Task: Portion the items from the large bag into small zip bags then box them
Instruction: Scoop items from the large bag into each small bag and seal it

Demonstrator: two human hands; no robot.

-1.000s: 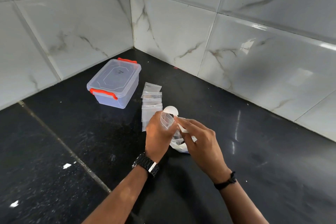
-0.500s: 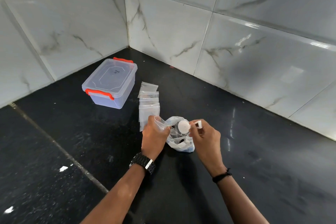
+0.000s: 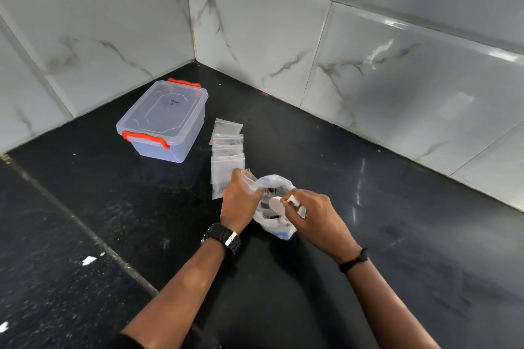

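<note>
Head view, left hand: the left hand (image 3: 239, 202) was over the black counter (image 3: 397, 235), fingers curled, pinching a small clear zip bag (image 3: 250, 178) by its mouth, just left of the big bag.
Head view, right hand: the right hand (image 3: 310, 217) was right beside it, fingers curled round white pieces (image 3: 295, 204), one round white disc (image 3: 276, 203) showing at its fingertips, over the mouth of the big bag.
Big bag: the big bag (image 3: 273, 207), crumpled clear plastic, sat on the counter between the two hands, open at the top, dark and white bits inside; what they were, I couldn't tell.
Spare bags: a row of small clear bags (image 3: 227, 156) lay flat and overlapping on the counter, running away from the left hand toward the wall.
Box: the clear box (image 3: 163, 119) with orange clips stood to the left of that row, near the corner, lid on.
Wrists: a black watch (image 3: 224, 238) on the left wrist, a black band (image 3: 354, 261) on the right.
Backdrop: pale marbled tiles (image 3: 397, 65) met in a corner behind it all.
</note>
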